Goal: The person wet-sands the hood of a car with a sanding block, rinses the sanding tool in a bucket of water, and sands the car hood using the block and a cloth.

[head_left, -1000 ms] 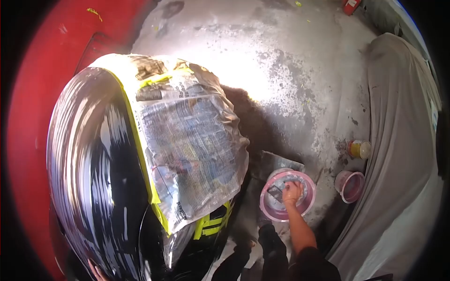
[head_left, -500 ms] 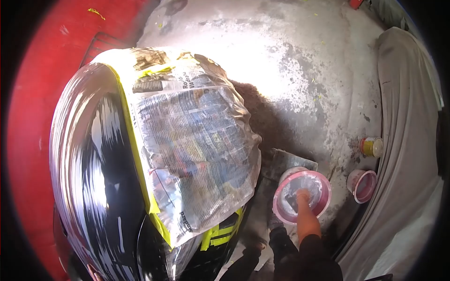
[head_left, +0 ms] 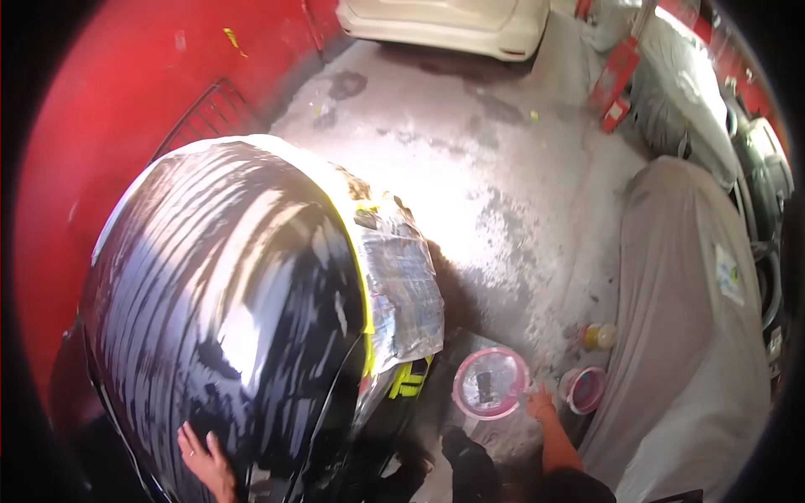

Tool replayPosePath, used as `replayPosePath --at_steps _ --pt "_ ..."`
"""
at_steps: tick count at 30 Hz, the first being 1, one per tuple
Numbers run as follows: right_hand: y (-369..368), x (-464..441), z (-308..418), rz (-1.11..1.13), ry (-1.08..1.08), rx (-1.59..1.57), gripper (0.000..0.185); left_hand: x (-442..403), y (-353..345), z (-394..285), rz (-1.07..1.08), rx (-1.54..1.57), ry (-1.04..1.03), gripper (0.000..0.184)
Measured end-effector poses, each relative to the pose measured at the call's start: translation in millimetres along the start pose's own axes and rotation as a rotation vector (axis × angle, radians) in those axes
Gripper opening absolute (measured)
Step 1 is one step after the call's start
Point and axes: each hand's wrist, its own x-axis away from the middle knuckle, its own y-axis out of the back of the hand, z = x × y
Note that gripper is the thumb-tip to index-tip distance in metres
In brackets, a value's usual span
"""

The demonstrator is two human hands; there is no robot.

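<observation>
My left hand (head_left: 205, 464) lies with spread fingers on the wet, streaked black car panel (head_left: 285, 402). Just right of the pink tub (head_left: 458, 394) is my right hand (head_left: 541, 403), its fingers apart and nothing visible in them. A small dark rectangular piece (head_left: 485, 387), perhaps a sanding pad, rests in the tub's cloudy water. Newspaper (head_left: 404, 289) edged with yellow tape (head_left: 366, 310) covers the part beside the black panel.
A smaller pink bucket (head_left: 584, 391) and a yellow can (head_left: 599, 336) stand near a cloth-covered vehicle (head_left: 671, 335) on the right. A white car (head_left: 444, 21) is at the back. On the left are a red wall (head_left: 109, 126) and a metal rack (head_left: 210, 113).
My right hand has come out of the tub to its right, leaving the dark piece in the water. My left hand has come further into view on the panel. The view has tilted up and left.
</observation>
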Motion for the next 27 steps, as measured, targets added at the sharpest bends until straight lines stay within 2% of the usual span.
replayPosePath --at_steps 2,3,4,5,7,8,9,10,12,13,14,16,17,18,19,20,21,22,23,25,27 --pt "16.8 15.6 -1.9 0.016 -0.128 0.007 0.044 -3.0 -4.2 -10.7 -0.021 -0.011 -0.028 0.061" --pt "49.1 33.2 -3.9 0.006 -0.096 0.052 0.044 -3.9 6.8 -26.0 -0.048 0.016 -0.043 0.061" --pt "87.0 48.2 -3.5 0.091 -0.15 -0.059 0.045 -2.0 18.3 -40.4 -0.135 0.006 -0.049 0.059" --pt "128.8 48.0 6.3 0.181 -0.178 -0.142 0.046 0.4 37.1 -52.7 -0.124 0.082 0.002 0.057" --pt "190.3 63.5 9.1 -0.056 0.123 -0.324 0.044 3.2 33.0 -36.8 -0.254 0.042 -0.037 0.06" --pt "229.5 79.9 39.6 -0.07 0.053 -0.676 0.043 -0.1 39.1 -27.8 -0.067 0.171 0.002 0.06" --pt "265.9 95.2 72.9 -0.087 -0.056 -1.036 0.043 3.7 14.4 -16.9 -0.075 0.218 -0.003 0.06" --pt "289.0 90.1 96.3 -0.07 0.006 -0.957 0.043 10.3 13.3 -13.1 -0.058 0.439 0.015 0.059" --pt "321.0 104.4 119.7 -0.137 0.047 -1.012 0.041 34.3 34.9 -4.8 -0.185 0.742 0.013 0.053" --pt "335.0 124.2 156.5 -0.117 0.044 -1.085 0.04 52.0 48.5 4.9 -0.224 0.84 0.043 0.053" --pt "342.8 148.1 199.3 -0.101 0.129 -1.096 0.04 77.4 61.0 26.9 -0.288 0.773 0.079 0.052" --pt "334.9 195.5 299.0 -0.06 0.58 -1.169 0.049 139.0 78.7 101.2 -0.337 0.633 0.214 0.049" --pt "329.1 209.2 337.7 -0.06 0.684 -1.199 0.051 155.8 85.0 136.0 -0.343 0.531 0.296 0.048" --pt "325.5 227.9 380.8 -0.125 0.687 -1.185 0.05 173.3 82.9 170.8 -0.351 0.473 0.398 0.047" --pt "321.7 243.5 421.6 -0.172 0.671 -1.152 0.05 193.8 61.0 200.0 -0.411 0.279 0.525 0.05" --pt "315.6 257.3 461.1 -0.161 0.707 -1.122 0.048 207.4 58.4 223.0 -0.372 0.166 0.652 0.055" --pt "305.4 272.2 493.8 -0.148 0.738 -1.084 0.047 218.3 60.4 238.1 -0.321 0.15 0.724 0.06" --pt "292.4 287.1 523.1 -0.158 0.738 -1.051 0.047 231.4 58.4 243.9 -0.245 0.111 0.673 0.062" --pt "277.2 299.1 558.0 -0.226 0.885 -0.85 0.043 238.5 55.5 249.4 -0.184 0.07 0.626 0.063" --pt "236.8 324.7 613.3 -0.349 1.139 -0.427 0.036 238.9 56.4 253.5 -0.213 0.107 0.645 0.065" --pt "191.1 365.4 658.1 -0.702 1.341 0.019 0.038 235.2 56.9 255.5 -0.24 0.132 0.648 0.066"
